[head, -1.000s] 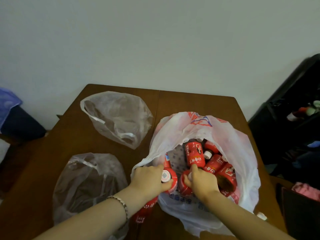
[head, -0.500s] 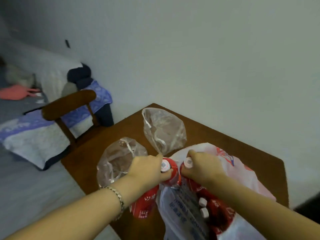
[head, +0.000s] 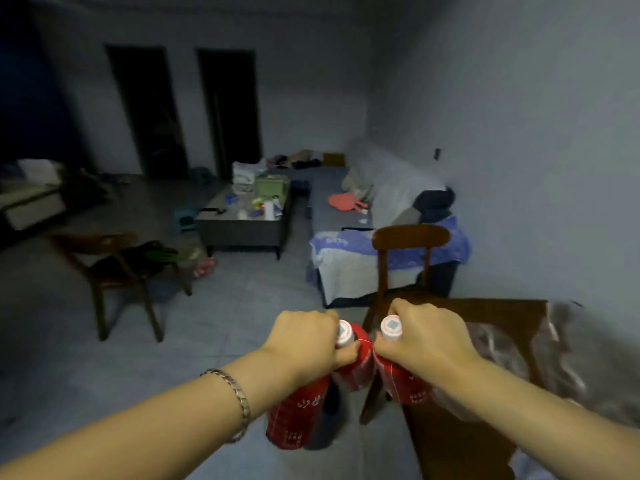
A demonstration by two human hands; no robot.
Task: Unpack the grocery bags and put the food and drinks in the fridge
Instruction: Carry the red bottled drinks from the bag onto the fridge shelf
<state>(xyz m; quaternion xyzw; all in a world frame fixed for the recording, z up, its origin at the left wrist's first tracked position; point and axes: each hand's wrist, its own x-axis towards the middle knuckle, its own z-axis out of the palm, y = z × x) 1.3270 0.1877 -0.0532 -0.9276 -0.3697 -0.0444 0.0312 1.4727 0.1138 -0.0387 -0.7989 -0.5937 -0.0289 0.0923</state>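
Observation:
My left hand [head: 306,342] grips two red bottles by their necks: one [head: 356,365] with a white cap showing beside my thumb, another [head: 296,412] hanging lower under my wrist. My right hand [head: 420,336] grips a third red bottle [head: 403,381] by its white-capped neck. All three hang in the air over the floor, left of the brown table [head: 498,315]. A clear plastic bag [head: 561,362] lies on that table at the right edge. No fridge is in view.
A wooden chair [head: 408,244] stands just ahead against the table. Another chair [head: 114,271] with dark clothes is at left. A low coffee table [head: 242,223] with clutter and a sofa [head: 360,220] lie further on. Grey floor [head: 225,313] runs between. Two dark doorways at the far wall.
My view swung left from the table to the room. Both hands lifted the red bottles out of the white bag and carried them off the table's edge.

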